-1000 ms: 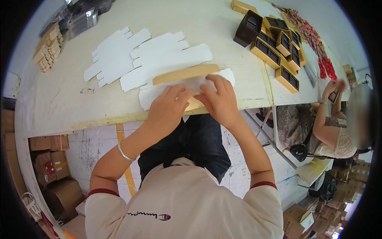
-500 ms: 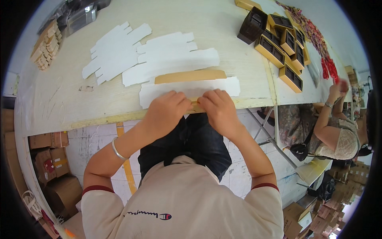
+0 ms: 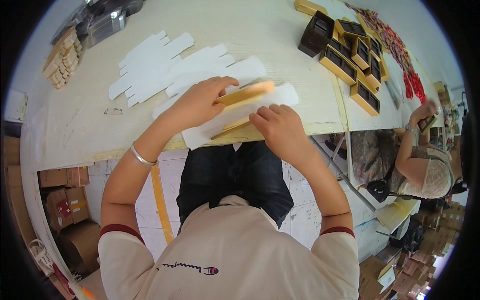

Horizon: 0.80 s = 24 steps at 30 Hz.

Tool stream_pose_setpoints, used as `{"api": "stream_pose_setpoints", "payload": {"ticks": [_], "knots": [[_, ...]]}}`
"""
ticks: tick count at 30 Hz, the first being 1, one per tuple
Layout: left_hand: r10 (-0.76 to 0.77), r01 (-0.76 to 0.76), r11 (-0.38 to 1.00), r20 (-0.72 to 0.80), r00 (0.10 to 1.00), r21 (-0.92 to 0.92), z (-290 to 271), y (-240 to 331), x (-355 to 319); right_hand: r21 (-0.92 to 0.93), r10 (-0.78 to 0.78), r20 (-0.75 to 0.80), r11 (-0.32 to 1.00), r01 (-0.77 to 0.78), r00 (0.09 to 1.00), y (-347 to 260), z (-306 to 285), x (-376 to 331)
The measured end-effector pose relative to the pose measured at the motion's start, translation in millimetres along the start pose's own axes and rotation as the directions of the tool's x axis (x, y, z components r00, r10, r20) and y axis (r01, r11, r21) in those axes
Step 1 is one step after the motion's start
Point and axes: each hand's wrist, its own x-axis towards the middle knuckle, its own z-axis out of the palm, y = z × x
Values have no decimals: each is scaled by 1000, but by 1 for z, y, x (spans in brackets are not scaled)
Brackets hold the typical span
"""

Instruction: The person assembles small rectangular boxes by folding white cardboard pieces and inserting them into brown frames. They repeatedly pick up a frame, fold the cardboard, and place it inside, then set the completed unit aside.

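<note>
Left hand point(image 3: 202, 100) shifted to far gold flap point(image 3: 243, 96) — card blank point(image 3: 238, 114) turned askew.
Left grip holds this flap; right hand point(image 3: 280, 129), at near flap point(image 3: 230, 128), grip unclear; blank at counter's point(image 3: 270, 30) front edge — both flaps attended.

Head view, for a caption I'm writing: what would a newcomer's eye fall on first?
Probably the left hand and right hand, at a white sheet with gold flaps by the table's near edge. Next, piled gold boxes with black insides, upper right, and red cords to their right.
</note>
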Motion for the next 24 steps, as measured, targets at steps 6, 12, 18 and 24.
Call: {"api": "stream_pose_setpoints", "payload": {"ticks": [6, 12, 18, 24], "knots": [[180, -167, 982, -167, 969, 88, 18, 18, -12, 438, 29, -112, 899, 23, 993, -13, 8, -16], [154, -152, 988, -53, 987, 30, 30, 6, -15, 519, 6, -290, 841, 152, 957, -1, 27, -14], [330, -291, 930, 161, 930, -226, 10, -8, -34, 603, 219, 5, 778, -177, 976, -5, 25, 3], [177, -169, 984, 157, 972, -61, 18, 2, -33, 638, 305, 118, 706, -307, 945, -14, 13, 13]]}}
